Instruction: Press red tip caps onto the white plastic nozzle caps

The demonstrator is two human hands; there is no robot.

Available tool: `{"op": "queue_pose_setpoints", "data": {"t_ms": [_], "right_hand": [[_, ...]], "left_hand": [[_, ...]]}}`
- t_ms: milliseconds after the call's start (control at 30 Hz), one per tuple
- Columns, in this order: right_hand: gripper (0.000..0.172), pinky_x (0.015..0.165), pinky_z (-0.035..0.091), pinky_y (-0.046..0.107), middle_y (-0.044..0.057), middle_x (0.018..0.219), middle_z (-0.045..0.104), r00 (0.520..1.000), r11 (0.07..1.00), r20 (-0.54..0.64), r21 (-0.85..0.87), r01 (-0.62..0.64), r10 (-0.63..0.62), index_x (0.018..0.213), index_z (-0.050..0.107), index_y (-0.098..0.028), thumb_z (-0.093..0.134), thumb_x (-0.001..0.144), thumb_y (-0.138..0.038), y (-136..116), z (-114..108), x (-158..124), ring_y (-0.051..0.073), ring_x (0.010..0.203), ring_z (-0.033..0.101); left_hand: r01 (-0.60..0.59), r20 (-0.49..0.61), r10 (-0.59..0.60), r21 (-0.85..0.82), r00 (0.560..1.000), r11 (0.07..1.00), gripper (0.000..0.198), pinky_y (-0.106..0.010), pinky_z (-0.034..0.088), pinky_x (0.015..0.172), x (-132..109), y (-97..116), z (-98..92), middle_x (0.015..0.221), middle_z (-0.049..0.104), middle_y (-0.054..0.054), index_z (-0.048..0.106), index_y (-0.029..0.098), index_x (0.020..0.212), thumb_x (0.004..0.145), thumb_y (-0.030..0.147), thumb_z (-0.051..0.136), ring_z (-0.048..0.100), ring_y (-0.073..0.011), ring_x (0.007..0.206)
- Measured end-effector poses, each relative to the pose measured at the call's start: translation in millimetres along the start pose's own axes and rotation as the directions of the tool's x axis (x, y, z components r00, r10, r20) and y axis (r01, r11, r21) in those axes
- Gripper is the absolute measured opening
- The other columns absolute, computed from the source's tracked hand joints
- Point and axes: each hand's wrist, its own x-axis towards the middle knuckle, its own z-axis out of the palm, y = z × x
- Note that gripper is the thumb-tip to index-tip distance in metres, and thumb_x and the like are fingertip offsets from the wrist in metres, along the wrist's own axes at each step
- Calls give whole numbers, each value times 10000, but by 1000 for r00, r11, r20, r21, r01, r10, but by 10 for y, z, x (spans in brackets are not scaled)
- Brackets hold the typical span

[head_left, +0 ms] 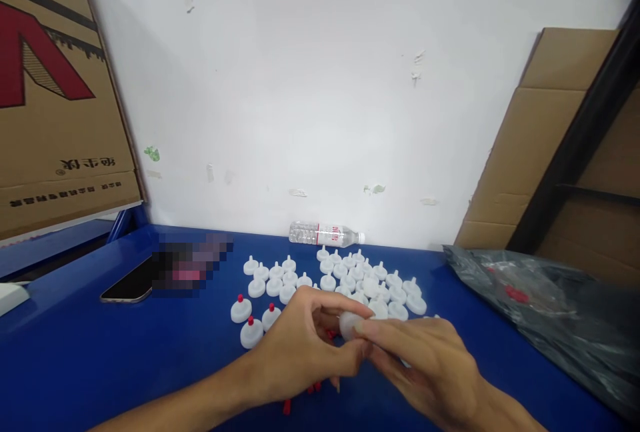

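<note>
My left hand (310, 339) and my right hand (430, 359) meet low in the middle of the view. Between their fingertips they grip a white spout cap (349, 325), partly covered by the fingers. Behind and beside the hands, many white spout caps (397, 311) stand on the blue table (190, 345), nozzles up. To the left of my left hand are a few white caps with red tips (251, 333) on their nozzles. Small loose red tips (287, 407) lie beneath my left hand, which hides some of them.
A plastic water bottle (325, 235) lies against the wall. On the left are a phone (127, 282) and a large printed carton (55, 132). A grey plastic bag (540, 325) with a clear bag of red pieces covers the right side, below folded cardboard (530, 145).
</note>
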Motion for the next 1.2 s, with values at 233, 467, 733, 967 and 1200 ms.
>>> {"op": "queue_pose_setpoints", "data": {"t_ms": [233, 467, 733, 967, 1200], "right_hand": [[359, 594, 555, 209, 41, 1063, 751, 974, 962, -150, -189, -198, 171, 1305, 573, -219, 624, 968, -109, 30, -91, 109, 114, 724, 713], [174, 809, 571, 360, 53, 1086, 710, 948, 900, 45, -332, -284, 315, 1114, 631, -251, 492, 1029, -188, 120, -54, 122, 220, 973, 699], [252, 1014, 508, 504, 58, 1282, 692, 905, 904, 240, -339, -260, 350, 1274, 613, -290, 471, 1067, -285, 212, 42, -8, 275, 1226, 622], [277, 1114, 438, 574, 41, 1312, 705, 880, 906, 311, -341, -250, 360, 1287, 643, -295, 474, 1068, -316, 201, 66, -36, 288, 1276, 609], [260, 1176, 350, 586, 14, 1259, 737, 850, 906, 348, -304, -296, 395, 1213, 685, -294, 468, 1076, -334, 185, 73, -25, 277, 1280, 608]], "left_hand": [[-197, -221, 314, 431, 923, 881, 342, -219, 566, 533, 37, 450, -584, 1235, 626, -116, 672, 165, 1009, 941, 500, 665, 682, -138, 719], [-45, -141, 345, 877, 928, 479, 452, -315, 557, 777, 11, 310, -1702, 1109, 637, -86, 713, 209, 1009, 996, 610, 505, 642, -225, 935], [137, -189, 142, 939, 972, 314, 366, -261, 389, 569, -47, 217, -1986, 647, 641, -17, 726, 190, 807, 941, 506, 598, 566, -178, 598], [175, -177, -20, 937, 984, 303, 288, -236, 397, 532, -120, 256, -2009, 631, 688, -5, 702, 195, 718, 879, 427, 645, 617, -171, 581], [166, -163, -33, 946, 986, 277, 283, -253, 392, 544, -141, 319, -1892, 639, 691, -6, 699, 196, 691, 882, 395, 632, 613, -175, 587]]}}
